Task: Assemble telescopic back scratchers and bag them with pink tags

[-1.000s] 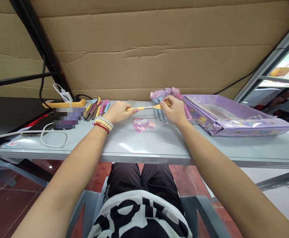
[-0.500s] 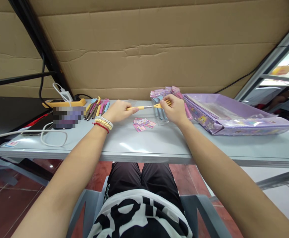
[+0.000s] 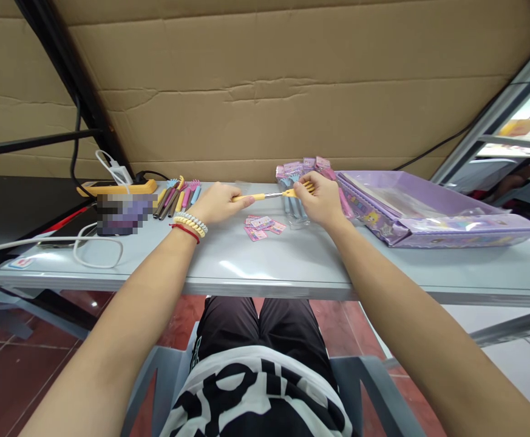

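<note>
Stretched level between my hands is a yellow telescopic back scratcher (image 3: 272, 195) with a silver metal rod in its middle. My left hand (image 3: 215, 204) grips the handle end, thumb along it. My right hand (image 3: 322, 197) pinches the other end near the slotted, claw-like head, which is partly hidden by the fingers. Below it, several small pink-purple printed cards (image 3: 263, 224) lie loosely overlapped on the table (image 3: 265, 261). Behind my right hand are clear-bagged blue scratchers (image 3: 292, 203) and pink ones (image 3: 345, 203) with purple header cards.
Several loose scratchers (image 3: 178, 197) in brown, yellow, pink and blue lie left of my left hand. Farther left are a yellow power strip (image 3: 144, 189), a white cable (image 3: 118, 252) and a blurred-out item. A purple open box (image 3: 456, 233) stands at the right. Cardboard (image 3: 265, 91) walls the back.
</note>
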Demonstrator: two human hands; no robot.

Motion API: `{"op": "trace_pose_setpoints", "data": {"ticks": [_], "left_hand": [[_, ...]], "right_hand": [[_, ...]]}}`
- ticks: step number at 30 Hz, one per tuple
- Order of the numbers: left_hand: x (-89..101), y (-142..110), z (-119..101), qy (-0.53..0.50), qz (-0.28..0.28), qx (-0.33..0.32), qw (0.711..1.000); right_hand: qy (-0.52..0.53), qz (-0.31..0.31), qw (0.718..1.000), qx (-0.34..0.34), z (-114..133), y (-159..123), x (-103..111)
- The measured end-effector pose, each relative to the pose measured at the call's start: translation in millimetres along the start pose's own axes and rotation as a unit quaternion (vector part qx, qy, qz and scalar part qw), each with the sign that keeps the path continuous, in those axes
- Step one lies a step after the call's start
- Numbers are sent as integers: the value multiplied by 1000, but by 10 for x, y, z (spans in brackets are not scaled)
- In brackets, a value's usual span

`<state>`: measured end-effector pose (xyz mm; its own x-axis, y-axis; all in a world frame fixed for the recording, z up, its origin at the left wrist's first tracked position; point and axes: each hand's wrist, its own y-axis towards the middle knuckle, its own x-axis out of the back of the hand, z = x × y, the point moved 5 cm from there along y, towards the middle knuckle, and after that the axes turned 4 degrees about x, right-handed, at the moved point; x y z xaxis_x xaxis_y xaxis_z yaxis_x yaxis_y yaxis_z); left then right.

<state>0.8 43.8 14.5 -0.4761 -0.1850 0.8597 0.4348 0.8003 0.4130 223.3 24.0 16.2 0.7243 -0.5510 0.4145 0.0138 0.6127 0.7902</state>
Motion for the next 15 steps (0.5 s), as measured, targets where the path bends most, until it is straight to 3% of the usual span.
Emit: {"op": "trace_pose_setpoints", "data": {"ticks": [7,11,15], "left_hand": [[-20,8,12,5,9,12,1000],[-16,15,-3,-10,-2,1,1000],[-33,9,-35,-43,0,-29,999]], "right_hand": [[33,3,999,-7,12,-9,1],[172,-8,984,-37,21,-13,7],[285,68,952,-89,50,-31,-58]]}}
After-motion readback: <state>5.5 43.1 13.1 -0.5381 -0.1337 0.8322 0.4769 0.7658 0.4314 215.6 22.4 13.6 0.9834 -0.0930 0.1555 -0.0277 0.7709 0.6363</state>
